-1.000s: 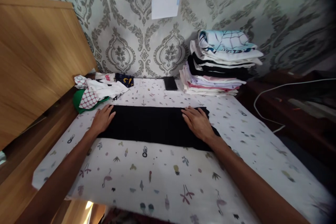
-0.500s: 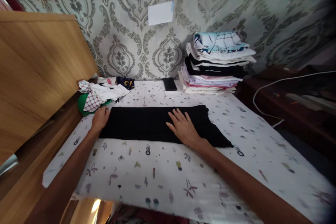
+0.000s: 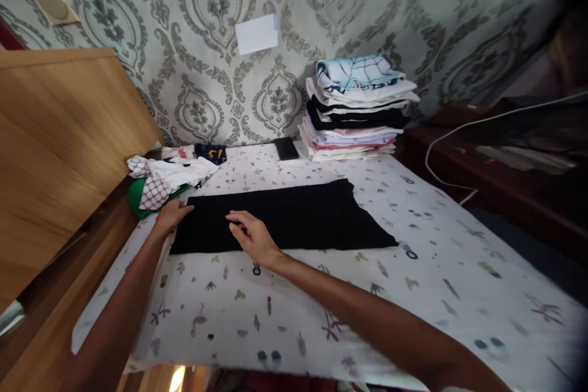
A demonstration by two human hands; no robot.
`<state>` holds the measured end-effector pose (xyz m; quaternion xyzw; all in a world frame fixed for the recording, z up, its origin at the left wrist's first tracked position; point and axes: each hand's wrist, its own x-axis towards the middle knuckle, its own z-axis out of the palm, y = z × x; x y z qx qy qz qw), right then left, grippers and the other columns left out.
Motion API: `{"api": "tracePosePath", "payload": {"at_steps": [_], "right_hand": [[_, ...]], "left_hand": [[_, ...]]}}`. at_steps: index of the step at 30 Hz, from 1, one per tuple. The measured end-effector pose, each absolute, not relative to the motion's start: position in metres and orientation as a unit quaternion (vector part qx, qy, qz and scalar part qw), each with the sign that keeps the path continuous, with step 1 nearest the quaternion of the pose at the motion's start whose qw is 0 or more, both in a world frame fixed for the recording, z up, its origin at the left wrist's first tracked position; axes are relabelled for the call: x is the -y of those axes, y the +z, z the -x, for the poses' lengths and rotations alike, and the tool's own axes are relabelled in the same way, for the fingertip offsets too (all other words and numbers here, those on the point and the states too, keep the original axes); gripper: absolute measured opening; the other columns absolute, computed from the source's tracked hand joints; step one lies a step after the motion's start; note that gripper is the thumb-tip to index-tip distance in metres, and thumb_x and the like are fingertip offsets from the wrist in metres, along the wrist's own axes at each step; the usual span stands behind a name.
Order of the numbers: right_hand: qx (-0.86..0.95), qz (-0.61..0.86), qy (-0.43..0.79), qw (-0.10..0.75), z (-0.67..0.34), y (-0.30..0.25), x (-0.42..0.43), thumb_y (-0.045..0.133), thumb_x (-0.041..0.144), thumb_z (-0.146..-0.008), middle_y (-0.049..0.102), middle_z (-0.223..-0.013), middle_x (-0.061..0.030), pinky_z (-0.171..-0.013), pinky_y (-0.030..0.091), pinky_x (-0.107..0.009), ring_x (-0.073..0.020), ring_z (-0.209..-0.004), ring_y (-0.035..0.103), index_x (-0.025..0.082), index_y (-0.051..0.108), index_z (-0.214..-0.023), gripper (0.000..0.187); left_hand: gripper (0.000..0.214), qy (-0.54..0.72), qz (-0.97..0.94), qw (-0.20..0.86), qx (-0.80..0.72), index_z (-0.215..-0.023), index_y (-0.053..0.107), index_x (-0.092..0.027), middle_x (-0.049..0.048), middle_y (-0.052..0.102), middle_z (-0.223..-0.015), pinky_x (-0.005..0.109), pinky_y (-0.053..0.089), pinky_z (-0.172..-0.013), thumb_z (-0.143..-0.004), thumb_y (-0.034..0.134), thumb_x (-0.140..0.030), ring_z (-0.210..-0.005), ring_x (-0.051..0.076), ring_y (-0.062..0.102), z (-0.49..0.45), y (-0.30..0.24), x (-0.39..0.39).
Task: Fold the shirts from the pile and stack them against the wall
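A folded black garment [image 3: 303,217] lies flat as a long strip across the patterned white sheet [image 3: 275,331]. Its right end flares into a slanting point. At the left end, my left hand [image 3: 172,217] has its fingers closed on the upper corner, the thumb over the cloth; the fingertips are partly hidden. My right hand [image 3: 257,239] is over the left half of the garment, holding nothing, with fingers bent and a gap between thumb and forefinger. Whether it touches the cloth I cannot tell.
A tall stack of folded clothes [image 3: 353,116] stands by the wall at the back right, with a black phone-like slab [image 3: 286,149] beside it. Loose clothes [image 3: 174,177] lie at the back left against a wooden panel [image 3: 68,159]. A white cable [image 3: 429,159] hangs at the right.
My right hand has moved left along the black garment, its spread fingers now bent. My left hand stays at the left end. The camera view has turned slightly to the right.
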<state>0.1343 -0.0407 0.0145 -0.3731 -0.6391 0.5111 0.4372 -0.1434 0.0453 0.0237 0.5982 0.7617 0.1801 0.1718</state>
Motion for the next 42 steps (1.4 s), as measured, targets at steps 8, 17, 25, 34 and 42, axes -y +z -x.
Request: {"api": "tracePosePath", "payload": {"at_steps": [8, 17, 25, 34, 42], "right_hand": [[0.246, 0.285, 0.837, 0.397, -0.144, 0.015, 0.034, 0.058, 0.047, -0.094, 0.059, -0.130, -0.0153, -0.100, 0.051, -0.048, -0.0237, -0.108, 0.068, 0.020, 0.053, -0.131, 0.046], [0.158, 0.238, 0.867, 0.408, -0.170, 0.020, 0.022, 0.022, 0.072, -0.095, 0.044, -0.149, -0.0163, -0.099, 0.039, -0.070, -0.0312, -0.128, 0.053, 0.030, 0.033, -0.146, 0.067], [0.154, 0.307, 0.848, 0.403, -0.166, 0.003, 0.013, 0.059, 0.042, -0.091, 0.058, -0.125, -0.0062, -0.090, 0.050, -0.053, -0.0215, -0.099, 0.062, 0.037, 0.037, -0.142, 0.056], [0.222, 0.448, 0.758, 0.420, -0.153, 0.013, 0.005, 0.057, -0.002, -0.063, 0.060, -0.086, 0.0025, -0.065, 0.046, -0.025, -0.0101, -0.065, 0.051, 0.034, 0.041, -0.147, 0.093], [0.311, 0.460, 0.716, 0.423, -0.218, 0.025, -0.013, 0.059, -0.003, -0.062, 0.054, -0.062, 0.0066, -0.050, 0.042, -0.021, -0.0097, -0.051, 0.047, 0.026, 0.059, -0.129, 0.073]], "left_hand": [[0.014, 0.260, -0.553, 0.239, -0.755, -0.070, 0.044, -0.022, -0.0071, 0.040, -0.050, 0.022, 0.031, -0.040, -0.073, 0.055, -0.031, -0.041, 0.012, 0.043, 0.113, 0.048, -0.038], [0.033, 0.331, -0.607, 0.463, -0.555, -0.091, 0.050, -0.021, -0.0035, 0.059, -0.069, 0.017, 0.038, -0.040, -0.079, 0.064, -0.048, -0.048, 0.011, 0.060, -0.013, 0.077, -0.025], [0.027, 0.335, -0.774, 0.150, -0.516, -0.105, 0.061, -0.021, 0.0094, 0.070, -0.109, 0.039, 0.051, -0.096, -0.096, 0.041, -0.036, -0.106, 0.023, 0.066, -0.013, 0.029, -0.007], [0.044, 0.307, -0.796, 0.072, -0.517, -0.136, 0.053, -0.015, 0.0156, 0.058, -0.142, 0.051, 0.034, -0.117, -0.101, 0.032, -0.033, -0.141, 0.026, 0.044, -0.022, -0.001, 0.006], [0.054, 0.217, -0.840, 0.086, -0.491, -0.148, 0.039, -0.013, 0.0171, 0.042, -0.156, 0.049, 0.025, -0.121, -0.103, 0.029, -0.040, -0.149, 0.025, 0.031, -0.055, 0.022, 0.014]]}}
